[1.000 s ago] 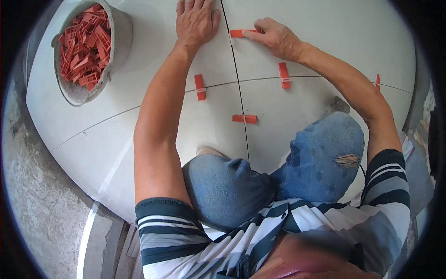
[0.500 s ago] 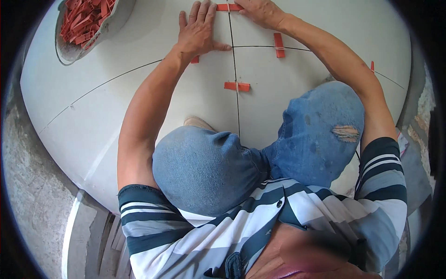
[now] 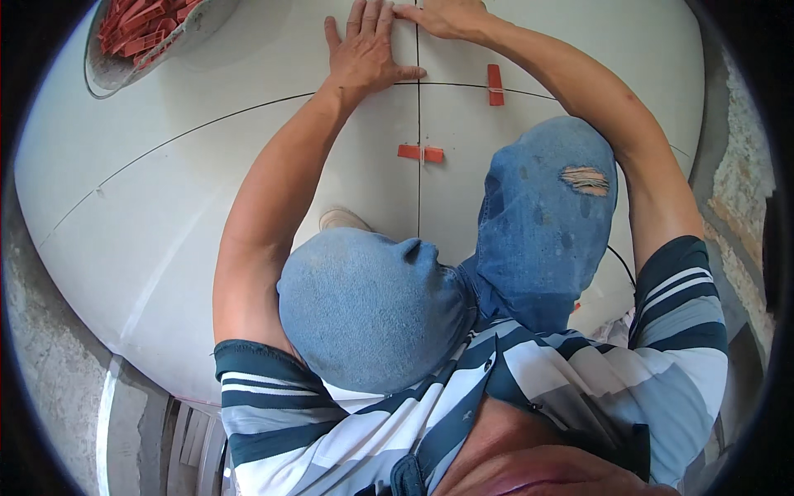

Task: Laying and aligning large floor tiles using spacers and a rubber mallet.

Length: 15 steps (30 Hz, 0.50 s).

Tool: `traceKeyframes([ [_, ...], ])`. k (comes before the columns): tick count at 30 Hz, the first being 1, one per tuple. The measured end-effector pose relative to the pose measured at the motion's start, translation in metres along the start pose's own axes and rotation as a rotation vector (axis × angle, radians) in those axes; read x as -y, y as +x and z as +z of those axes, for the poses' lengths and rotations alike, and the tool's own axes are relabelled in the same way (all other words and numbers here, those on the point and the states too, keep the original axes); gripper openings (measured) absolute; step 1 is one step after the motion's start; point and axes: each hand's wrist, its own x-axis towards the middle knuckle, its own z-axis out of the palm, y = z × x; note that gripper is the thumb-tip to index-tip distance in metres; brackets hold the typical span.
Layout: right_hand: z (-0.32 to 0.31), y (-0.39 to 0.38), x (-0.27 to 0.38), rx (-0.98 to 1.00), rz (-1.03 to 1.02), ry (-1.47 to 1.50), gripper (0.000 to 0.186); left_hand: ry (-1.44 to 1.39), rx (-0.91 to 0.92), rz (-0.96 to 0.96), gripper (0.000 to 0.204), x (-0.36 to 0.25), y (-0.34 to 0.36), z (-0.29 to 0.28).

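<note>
Flat on the white floor tiles (image 3: 265, 165), my left hand (image 3: 362, 59) has its fingers spread, and its thumb reaches the dark joint. My right hand (image 3: 445, 18) is at the top edge, close to the same joint; a stretched thumb or finger points left, but the other fingers are cut off. A red plastic wedge (image 3: 495, 86) sits across the crosswise joint, right of the crossing, in a pale clip. Nearer my knees, another red wedge (image 3: 421, 154) lies across the lengthwise joint, also with a pale clip.
At the far left stands a grey bucket (image 3: 192, 40) holding many loose red wedges (image 3: 139, 25). My bent knees (image 3: 372, 306) in blue jeans are over the near tiles. Rough concrete (image 3: 50, 322) borders the tiles on the left, and a rough edge (image 3: 736, 190) on the right.
The view has shifted, so the bucket sits further up and left. The red wedge at my right fingers is out of view, and the one by my left wrist is hidden. My left hand stays flat.
</note>
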Motion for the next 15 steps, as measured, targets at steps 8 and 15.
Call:
traceKeyframes([
  [8, -0.003, 0.000, -0.007, -0.039, 0.127, 0.018, 0.066, 0.136, 0.422, -0.233, 0.103, -0.021, 0.027, -0.043],
  [15, 0.020, 0.018, -0.015, -0.050, 0.079, 0.113, 0.059, 0.338, 0.081, -0.280, 0.074, 0.042, 0.017, -0.050],
])
